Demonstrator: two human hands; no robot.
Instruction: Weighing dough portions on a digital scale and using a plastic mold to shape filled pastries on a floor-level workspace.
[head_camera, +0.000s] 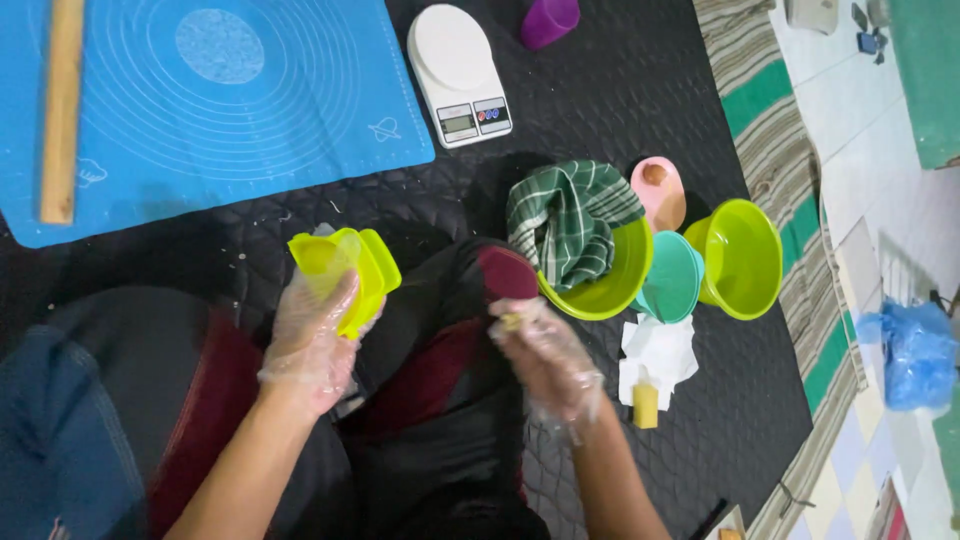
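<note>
Head view, close in first: the left hand (312, 340), in a thin clear plastic glove, has its grip wrapped around a small yellow-green tub (345, 272), tilted with the mouth turned away, thumb pressed on the near wall so it sits steady above the lap. The right hand (545, 360), gloved the same way, has its fingers pinched shut on a small pale lump (512, 321), held up near the knee, just right of the tub and not touching it. The gloves look like they are there to keep sticky stuff off the skin.

Just beyond the right hand, a big lime bowl (610, 285) sits on the dark quilted floor mat (600, 110), a green checked cloth (568, 218) draped over its rim, covering whatever is inside. Beside it a teal bowl (670, 280) and a second lime bowl (745, 258) lean on their sides, nested close. A small yellow bottle (646, 400) stands on white paper (660, 350) within easy reach.

Further out: a white kitchen scale (458, 72), a blue baking mat (210, 100) laid flat, and a wooden rolling pin (62, 105) parked along its left edge, clear of the marked circles.
</note>
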